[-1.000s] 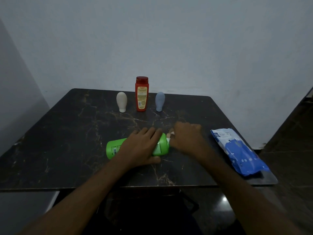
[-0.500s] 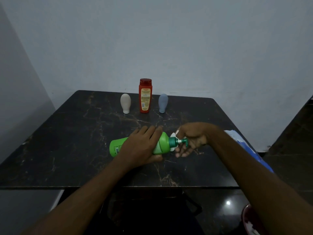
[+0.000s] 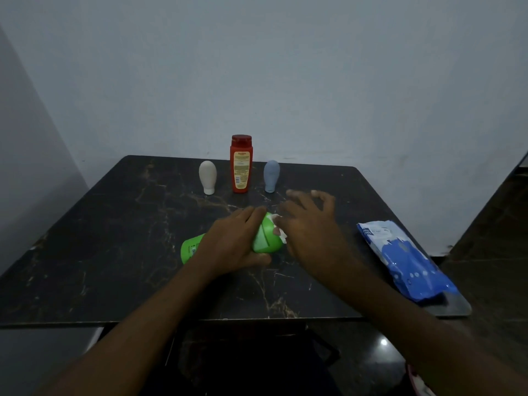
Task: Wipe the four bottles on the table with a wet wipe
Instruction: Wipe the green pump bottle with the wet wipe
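Observation:
A green pump bottle (image 3: 264, 237) lies on its side in the middle of the dark marble table (image 3: 114, 238). My left hand (image 3: 231, 241) grips its body from above, with the thumb on the near side. My right hand (image 3: 308, 227) covers the pump end, which is hidden, and holds a white wet wipe (image 3: 279, 231) against the bottle's shoulder; its outer fingers are spread and blurred. Upright at the back stand a white bottle (image 3: 207, 177), a red bottle (image 3: 241, 164) and a blue-grey bottle (image 3: 271, 175).
A blue and white pack of wipes (image 3: 405, 258) lies near the table's right edge. A plain wall rises behind the table. Dark floor shows to the right and below the front edge.
My right hand has swung from beside the pump, palm turned up, to lie over the pump end with the wipe. The green bottle's pump end has turned slightly away. The left hand keeps its grip.

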Tool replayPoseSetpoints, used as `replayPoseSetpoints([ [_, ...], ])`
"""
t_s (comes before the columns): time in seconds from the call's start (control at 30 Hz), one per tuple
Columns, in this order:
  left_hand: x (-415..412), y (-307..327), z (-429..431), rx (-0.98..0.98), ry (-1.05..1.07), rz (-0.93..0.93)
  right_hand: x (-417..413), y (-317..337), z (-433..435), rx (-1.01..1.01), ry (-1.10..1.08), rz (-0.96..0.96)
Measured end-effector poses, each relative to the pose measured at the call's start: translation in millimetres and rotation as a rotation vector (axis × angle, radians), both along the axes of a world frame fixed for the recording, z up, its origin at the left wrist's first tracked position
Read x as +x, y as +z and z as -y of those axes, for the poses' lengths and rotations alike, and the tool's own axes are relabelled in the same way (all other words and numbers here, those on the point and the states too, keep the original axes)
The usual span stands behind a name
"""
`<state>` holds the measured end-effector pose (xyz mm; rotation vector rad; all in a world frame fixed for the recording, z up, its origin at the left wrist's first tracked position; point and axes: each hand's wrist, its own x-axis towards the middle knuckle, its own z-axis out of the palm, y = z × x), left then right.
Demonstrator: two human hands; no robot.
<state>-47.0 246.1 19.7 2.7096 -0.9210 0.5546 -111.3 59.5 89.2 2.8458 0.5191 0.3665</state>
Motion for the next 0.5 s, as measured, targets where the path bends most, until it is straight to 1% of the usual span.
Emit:
replayPoseSetpoints([
  [0.07, 1, 3, -1, -0.094, 0.001, -0.054, -10, -5, 8, 0.076, 0.110, 0.193],
  [0.13, 2, 6, -1, -0.170, 0.007, -0.105, -15, -14, 13, 0.139, 0.231, 0.444],
  [0.17, 1, 8, -1, -0.189, 0.010, -0.117, -18, -19, 15, 0.165, 0.277, 0.544],
  [0.2, 1, 10, -2, -0.208, 0.013, -0.117, -20, -24, 17, 0.175, 0.307, 0.600],
  [0.27, 0, 13, -7, -0.295, 0.013, -0.096, -22, -33, 22, 0.195, 0.339, 0.625],
  [0.3, 0, 14, -10, -0.346, 0.013, -0.083, -23, -39, 25, 0.233, 0.340, 0.594],
  [0.33, -1, 15, -13, -0.377, 0.015, -0.071, -23, -45, 26, 0.330, 0.324, 0.539],
  [0.37, -2, 15, -15, -0.383, 0.016, -0.064, -23, -50, 25, 0.522, 0.287, 0.458],
  [0.4, -3, 14, -16, -0.369, 0.014, -0.061, -23, -54, 20, 0.820, 0.221, 0.349],
  [0.47, -5, 11, -14, -0.312, 0.014, -0.066, -17, -58, 8, 1.568, 0.035, 0.099],
  [0.5, -7, 10, -13, -0.286, 0.015, -0.064, -11, -58, 2, 1.895, -0.054, -0.027],
])
